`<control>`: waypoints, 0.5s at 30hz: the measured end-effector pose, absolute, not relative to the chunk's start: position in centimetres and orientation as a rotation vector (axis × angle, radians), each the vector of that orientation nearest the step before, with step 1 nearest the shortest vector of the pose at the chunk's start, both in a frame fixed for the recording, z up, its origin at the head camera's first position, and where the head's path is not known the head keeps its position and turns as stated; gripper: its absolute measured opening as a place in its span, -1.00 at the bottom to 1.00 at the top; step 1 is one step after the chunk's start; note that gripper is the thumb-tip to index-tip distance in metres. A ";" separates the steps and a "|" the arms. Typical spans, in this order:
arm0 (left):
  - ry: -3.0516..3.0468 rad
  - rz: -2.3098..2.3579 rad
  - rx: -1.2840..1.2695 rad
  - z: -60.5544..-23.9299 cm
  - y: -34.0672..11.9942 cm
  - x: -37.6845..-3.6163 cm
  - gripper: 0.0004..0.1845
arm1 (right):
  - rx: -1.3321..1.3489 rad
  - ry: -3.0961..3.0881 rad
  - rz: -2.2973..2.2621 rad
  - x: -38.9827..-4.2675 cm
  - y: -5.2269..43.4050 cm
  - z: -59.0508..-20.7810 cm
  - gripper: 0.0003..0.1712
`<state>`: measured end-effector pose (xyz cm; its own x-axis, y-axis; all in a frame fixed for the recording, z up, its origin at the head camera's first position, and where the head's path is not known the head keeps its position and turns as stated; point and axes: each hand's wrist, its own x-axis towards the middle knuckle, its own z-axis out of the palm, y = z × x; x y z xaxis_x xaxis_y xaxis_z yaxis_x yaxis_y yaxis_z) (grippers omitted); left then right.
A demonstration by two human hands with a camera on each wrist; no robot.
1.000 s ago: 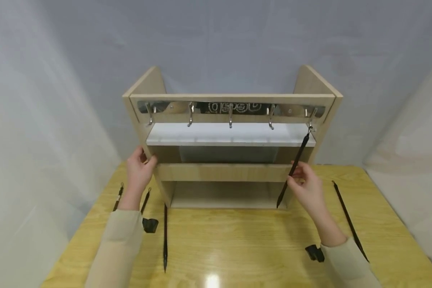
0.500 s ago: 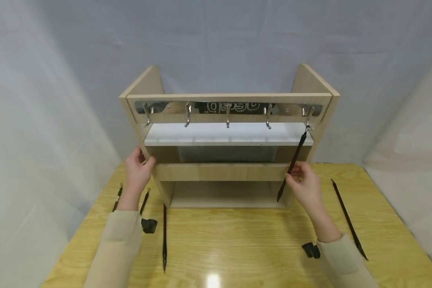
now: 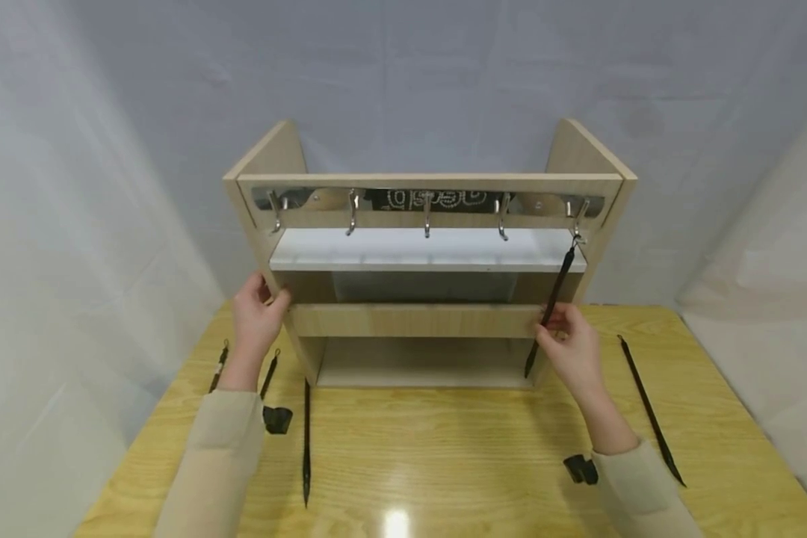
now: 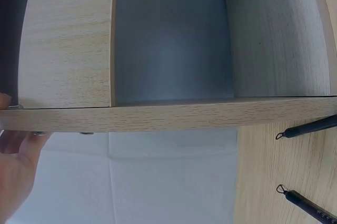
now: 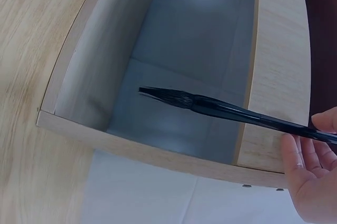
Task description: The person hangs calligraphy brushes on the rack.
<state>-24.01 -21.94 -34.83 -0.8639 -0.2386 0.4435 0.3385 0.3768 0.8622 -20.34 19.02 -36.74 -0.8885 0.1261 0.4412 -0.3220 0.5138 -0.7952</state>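
Observation:
A wooden shelf (image 3: 410, 321) stands upright on the table, with a metal strip of several hooks along its top front board. My left hand (image 3: 258, 314) grips the edge of its left side panel (image 4: 174, 117) between thumb and fingers. With thumb and fingers my right hand (image 3: 574, 351) pinches the handle of a black calligraphy brush (image 3: 560, 286). The brush's cord loop is at the rightmost hook (image 3: 580, 218), and it slants down to the left. Its dark bristle tip (image 5: 166, 95) points downward in front of the shelf's lower opening.
Left of the shelf lie a long brush (image 3: 306, 448) and two more brushes, a middle one (image 3: 270, 373) and an outer one (image 3: 220, 366), partly hidden by my arm. Another brush (image 3: 651, 411) lies at the right. White cloth (image 3: 430, 82) hangs behind the table (image 3: 444, 456).
The brush's lower end has shifted a little left, then back right, with its top staying at the hook. My left hand keeps its grip on the side panel.

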 end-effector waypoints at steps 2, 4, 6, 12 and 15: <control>-2.133 -1.516 -0.087 -34.8 -21.9 -24.0 -0.61 | 0.151 -2.319 1.350 -20.2 19.1 -36.7 -0.71; -2.132 -1.515 -0.091 -34.7 -22.0 -24.0 -0.61 | 0.150 -2.319 1.338 -20.1 19.3 -36.7 -0.71; -2.138 -1.512 -0.090 -34.7 -22.0 -24.0 -0.61 | 0.164 -2.305 1.328 -20.0 19.4 -36.7 -0.71; -2.139 -1.515 -0.098 -34.7 -21.9 -24.0 -0.59 | 0.220 -2.230 1.363 -19.4 20.1 -36.8 -0.70; -2.130 -1.528 -0.100 -34.8 -21.9 -23.9 -0.59 | 0.224 -2.231 1.331 -19.0 20.5 -37.1 -0.70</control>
